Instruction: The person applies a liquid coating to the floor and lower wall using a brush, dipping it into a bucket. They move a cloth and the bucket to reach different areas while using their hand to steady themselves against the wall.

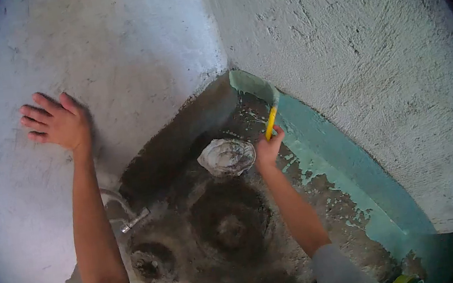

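My left hand [59,123] lies flat against the pale plastered wall [130,46], fingers spread, holding nothing. In my right hand [268,149] is a paintbrush [271,122] by its yellow handle, the head pointing up toward the corner. Its bristles meet the base of the rough right-hand wall [340,54], where a wet green coating [321,130] covers a low band and spills unevenly onto the floor. The matching band [179,127] along the left wall is dark and bare. Just left of my right hand sits a whitish wrapped lump [227,157].
A pale bent pipe with a metal end [135,220] comes out low on the left wall. Dark round patches [230,223] and a rough hole [147,266] mark the floor. At the bottom right edge, a yellow-green container [406,281] is partly visible.
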Demonstrator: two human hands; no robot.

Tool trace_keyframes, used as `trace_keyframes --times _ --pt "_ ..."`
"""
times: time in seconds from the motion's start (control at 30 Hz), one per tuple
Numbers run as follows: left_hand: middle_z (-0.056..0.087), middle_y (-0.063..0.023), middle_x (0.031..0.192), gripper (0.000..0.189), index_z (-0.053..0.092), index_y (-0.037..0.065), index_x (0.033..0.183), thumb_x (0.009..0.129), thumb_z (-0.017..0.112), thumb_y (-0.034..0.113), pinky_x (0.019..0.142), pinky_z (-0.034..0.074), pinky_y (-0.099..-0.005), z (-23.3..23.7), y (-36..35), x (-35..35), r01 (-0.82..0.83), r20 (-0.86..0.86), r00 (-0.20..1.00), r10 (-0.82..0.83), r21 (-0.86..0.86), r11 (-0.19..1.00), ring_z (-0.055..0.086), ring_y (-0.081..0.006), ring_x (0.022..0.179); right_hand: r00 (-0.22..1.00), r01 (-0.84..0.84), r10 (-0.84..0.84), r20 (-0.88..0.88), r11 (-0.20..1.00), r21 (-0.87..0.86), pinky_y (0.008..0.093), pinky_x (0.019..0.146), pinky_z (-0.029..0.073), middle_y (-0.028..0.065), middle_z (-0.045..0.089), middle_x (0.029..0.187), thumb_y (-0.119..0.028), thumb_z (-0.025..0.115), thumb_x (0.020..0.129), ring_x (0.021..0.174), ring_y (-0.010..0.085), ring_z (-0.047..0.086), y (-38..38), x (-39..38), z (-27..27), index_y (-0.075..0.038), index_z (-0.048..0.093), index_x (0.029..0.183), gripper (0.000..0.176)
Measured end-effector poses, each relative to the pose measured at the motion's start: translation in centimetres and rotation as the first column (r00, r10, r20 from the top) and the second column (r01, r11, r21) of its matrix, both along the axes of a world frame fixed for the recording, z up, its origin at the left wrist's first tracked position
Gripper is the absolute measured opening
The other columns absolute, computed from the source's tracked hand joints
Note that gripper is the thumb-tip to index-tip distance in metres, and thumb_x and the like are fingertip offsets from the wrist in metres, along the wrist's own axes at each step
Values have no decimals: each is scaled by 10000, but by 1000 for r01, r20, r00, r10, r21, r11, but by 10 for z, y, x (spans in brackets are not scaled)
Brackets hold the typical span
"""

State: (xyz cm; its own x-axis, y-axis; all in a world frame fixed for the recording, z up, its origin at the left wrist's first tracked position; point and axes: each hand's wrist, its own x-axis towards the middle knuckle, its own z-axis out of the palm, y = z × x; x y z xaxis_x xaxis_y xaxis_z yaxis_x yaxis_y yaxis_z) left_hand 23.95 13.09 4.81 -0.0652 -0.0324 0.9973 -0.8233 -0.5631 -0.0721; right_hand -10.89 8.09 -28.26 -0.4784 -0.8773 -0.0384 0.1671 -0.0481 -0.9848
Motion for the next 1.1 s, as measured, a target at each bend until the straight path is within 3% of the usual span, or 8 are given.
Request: trace_keyframes --times 0.1,0.2,0.37,0.47,0.67,0.8,1.0,1.1 --pt "195 -238 1513 615 297 124 1454 941 410 444 1067 118 -623 -1 1 -4 15 -8 1000 -15 -6 1000 182 -462 1370 998 18 -23 -55 996 -91 363 918 388 168 472 1158 24 536 868 1059 266 489 28 7 13 -24 326 1249 437" --pt "200 -237 1511 613 301 123 1451 940 412 441 1068 121 -620 -2 -1 -3 13 -4 1000 -13 -15 1000 192 -458 1368 988 -48 62 141 993 -106 369 912 391 168 481 1134 -23 545 898 1053 266 494 41 33 22 -20 339 1230 390" --pt "197 -240 1511 617 329 120 1437 919 450 433 1070 113 -633 0 -2 -8 24 -11 1000 -24 -21 999 163 -467 1376 963 -128 82 -258 977 -168 400 883 418 209 510 1088 9 559 849 1024 350 529 -20 74 -6 -9 398 1182 371" --pt "201 -240 1509 609 337 122 1432 926 435 447 1064 122 -635 -2 -4 -2 13 -16 1000 -13 -20 1000 170 -471 1371 931 -184 206 -300 978 98 423 876 429 228 527 1074 31 564 813 1013 392 536 -66 72 8 1 413 1179 397" --pt "203 -239 1508 613 331 122 1435 930 423 457 1055 142 -639 -3 -4 1 -6 16 1000 6 -20 1000 174 -468 1371 991 68 -72 -114 997 -40 400 935 415 221 537 1097 29 549 835 1075 373 528 -41 51 8 30 411 1187 378" --pt "229 -234 1501 616 327 119 1438 940 397 477 1063 146 -616 -1 -3 1 -16 25 1000 17 -21 1000 178 -448 1379 977 181 -167 135 979 -96 375 1008 344 230 415 1254 54 500 885 1173 304 442 7 34 -2 37 347 1244 390" --pt "233 -237 1499 615 334 118 1434 943 393 484 1060 153 -612 -3 0 -5 3 7 1000 -3 -19 1000 189 -449 1373 967 217 -195 166 967 -131 371 1020 333 241 328 1303 57 464 903 1204 315 392 39 57 15 40 247 1302 454" --pt "222 -240 1501 615 327 116 1437 941 395 474 1064 143 -614 -1 -3 -2 4 19 1000 -4 -21 1000 185 -452 1373 952 305 -304 28 940 -155 370 1009 335 229 365 1260 65 471 892 1171 303 409 11 85 22 31 257 1296 458"
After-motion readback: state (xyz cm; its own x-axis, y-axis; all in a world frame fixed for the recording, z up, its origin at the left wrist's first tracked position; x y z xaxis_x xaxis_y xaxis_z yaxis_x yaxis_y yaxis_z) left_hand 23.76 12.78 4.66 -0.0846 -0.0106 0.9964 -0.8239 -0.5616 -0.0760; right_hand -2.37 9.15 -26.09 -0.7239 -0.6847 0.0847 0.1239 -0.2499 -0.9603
